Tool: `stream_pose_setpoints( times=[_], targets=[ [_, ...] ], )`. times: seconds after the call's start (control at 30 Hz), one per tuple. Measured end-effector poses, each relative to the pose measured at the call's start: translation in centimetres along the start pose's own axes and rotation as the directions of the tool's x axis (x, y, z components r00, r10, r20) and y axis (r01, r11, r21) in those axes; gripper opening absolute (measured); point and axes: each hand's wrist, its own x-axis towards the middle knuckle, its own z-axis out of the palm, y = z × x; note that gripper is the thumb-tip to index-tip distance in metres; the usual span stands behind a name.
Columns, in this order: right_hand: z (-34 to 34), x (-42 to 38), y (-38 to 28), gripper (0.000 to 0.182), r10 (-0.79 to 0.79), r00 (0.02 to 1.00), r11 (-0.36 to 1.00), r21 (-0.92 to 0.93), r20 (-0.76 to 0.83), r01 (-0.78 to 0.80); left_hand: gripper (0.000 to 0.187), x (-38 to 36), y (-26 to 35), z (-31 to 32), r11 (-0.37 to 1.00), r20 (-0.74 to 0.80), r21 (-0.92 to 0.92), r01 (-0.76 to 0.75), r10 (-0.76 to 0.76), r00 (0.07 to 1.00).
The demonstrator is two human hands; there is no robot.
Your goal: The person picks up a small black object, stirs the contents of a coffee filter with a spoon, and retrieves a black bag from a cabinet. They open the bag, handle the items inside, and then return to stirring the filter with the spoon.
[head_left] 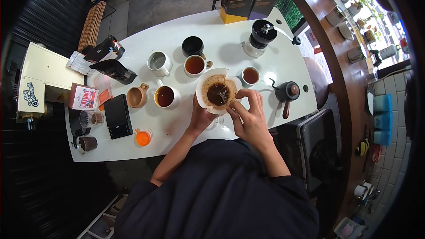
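A white paper coffee filter point(207, 80) with wet brown grounds and dark liquid is in front of me, seen from above. My left hand point(203, 114) is wrapped round its left and lower side, gripping the dripper mostly hidden beneath it. The fingers of my right hand point(249, 117) are pinched at the filter's right lower rim. Clear glass point(218, 124) shows partly below the filter. Close by stand a white mug of amber drink point(195, 65), a small cup of reddish drink point(250, 75) and another white mug with dark drink point(165, 96).
A hand grinder point(261, 35) and a gooseneck kettle point(287, 91) stand to the right. On the left are a black scale point(118, 116), a brown cup point(136, 96), an orange cup point(143, 137) and coffee bags point(114, 70). Boxes point(239, 6) stack at the back.
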Motion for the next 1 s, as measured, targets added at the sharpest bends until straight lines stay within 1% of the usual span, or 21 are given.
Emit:
stream_pose_setpoints(
  times=[0.03, 0.07, 0.13, 0.17, 0.23, 0.27, 0.33, 0.47, 0.53, 0.6, 0.67, 0.7, 0.8, 0.87, 0.9, 1.0],
  targets=[
    [0.0, 0.0, 0.0, 0.022, 0.013, 1.0, 1.0, 0.015, -0.005, -0.013, 0.063, 0.0, -0.1, 0.0, 0.999, 0.002, -0.039, 0.017, -0.017, 1.0],
    [0.1, -0.1, 0.1, 0.022, 0.014, 1.0, 1.0, 0.014, -0.007, -0.014, 0.063, -0.1, -0.3, 0.0, 0.999, 0.004, -0.039, 0.016, -0.016, 1.0],
    [0.7, -0.4, 0.6, 0.019, 0.087, 0.996, 0.996, 0.019, -0.019, -0.086, 0.066, -0.2, -1.1, 0.0, 0.998, 0.008, 0.055, 0.016, -0.016, 1.0],
    [0.9, -0.4, 0.7, 0.019, 0.084, 0.996, 0.996, 0.018, -0.024, -0.084, 0.066, -0.1, -1.4, 0.0, 0.998, 0.009, 0.057, 0.01, -0.011, 1.0],
    [1.0, -0.8, 0.7, 0.017, 0.14, 0.988, 0.99, -0.006, -0.058, -0.141, 0.07, -0.2, -1.6, 0.1, 0.992, 0.008, 0.125, -0.001, 0.0, 1.0],
    [0.8, -0.8, 0.6, 0.017, 0.136, 0.989, 0.991, -0.008, -0.062, -0.137, 0.07, -0.2, -1.6, 0.1, 0.992, 0.007, 0.126, -0.007, 0.007, 1.0],
    [0.4, -0.7, 0.5, 0.018, 0.151, 0.986, 0.987, -0.053, -0.067, -0.155, 0.071, -0.1, -1.5, 0.3, 0.998, 0.0, 0.053, 0.024, -0.025, 1.0],
    [0.0, -0.7, 0.7, 0.016, 0.121, 0.991, 0.989, -0.078, -0.064, -0.126, 0.071, -0.2, -1.8, 0.3, 0.997, -0.028, 0.07, -0.013, 0.015, 1.0],
    [0.1, -0.6, 0.9, 0.017, 0.093, 0.995, 0.993, -0.065, -0.021, -0.094, 0.069, -0.1, -1.4, 0.1, 0.994, -0.017, 0.107, -0.026, 0.027, 0.999],
    [0.4, -0.5, 1.2, 0.016, 0.081, 0.996, 0.995, -0.054, -0.029, -0.082, 0.068, 0.0, -1.1, 0.3, 0.995, -0.03, 0.081, -0.064, 0.066, 0.997],
    [0.3, -0.2, 1.4, 0.016, 0.052, 0.998, 0.998, -0.044, -0.027, -0.054, 0.066, 0.1, -0.8, 0.3, 1.0, -0.049, -0.017, -0.023, 0.022, 0.999],
    [0.0, 0.3, 1.2, 0.013, -0.011, 0.998, 0.996, -0.086, -0.061, 0.006, 0.066, 0.1, -1.0, 0.3, 0.999, -0.051, -0.017, -0.033, 0.032, 0.998],
    [-1.0, 0.5, 0.6, 0.012, -0.054, 0.993, 0.995, -0.089, -0.105, 0.044, 0.066, 0.3, -1.0, 0.3, 0.998, -0.053, 0.01, -0.07, 0.07, 0.996],
    [-1.4, 0.5, 0.3, 0.012, -0.068, 0.99, 0.995, -0.085, -0.125, 0.058, 0.065, 0.1, -0.5, 0.2, 0.999, -0.039, -0.043, -0.032, 0.03, 0.999],
    [-1.5, 0.4, 0.2, 0.012, -0.073, 0.989, 0.995, -0.076, -0.127, 0.064, 0.064, -0.1, -2.2, 0.1, 0.996, -0.023, 0.07, -0.051, 0.052, 0.998],
    [-2.1, 0.4, 0.1, 0.013, -0.105, 0.987, 0.992, -0.079, -0.12, 0.096, 0.064, -0.1, -1.9, 0.4, 0.997, -0.058, 0.026, -0.068, 0.069, 0.996]
  ],
)
